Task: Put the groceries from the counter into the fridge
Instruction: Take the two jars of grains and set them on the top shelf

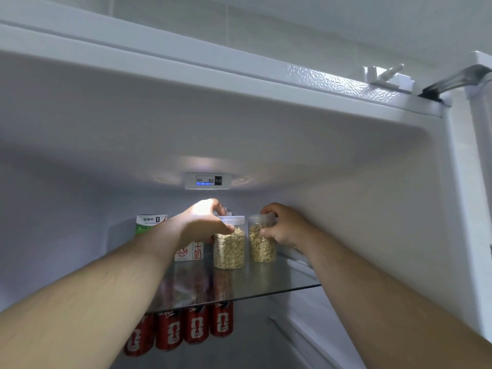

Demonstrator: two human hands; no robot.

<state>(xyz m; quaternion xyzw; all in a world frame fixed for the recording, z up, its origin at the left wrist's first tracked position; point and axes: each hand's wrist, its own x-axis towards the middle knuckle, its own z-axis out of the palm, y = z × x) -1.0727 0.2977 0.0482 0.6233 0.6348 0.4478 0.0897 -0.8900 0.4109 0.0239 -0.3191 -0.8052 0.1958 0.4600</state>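
Two clear jars of pale grain stand side by side on the top glass shelf [279, 280] of the open fridge. My left hand [202, 222] grips the left jar [229, 249] near its white lid. Around the upper part of the right jar [262, 246] my right hand [282, 227] curls its fingers from the right side. Both jars rest upright on the shelf, a small gap between them.
Milk cartons [190, 251] stand behind and left of the jars, partly hidden by my left arm. Several red cans [195, 326] line the shelf below. A control panel [208, 180] sits in the fridge ceiling. The right fridge wall is close to my right hand.
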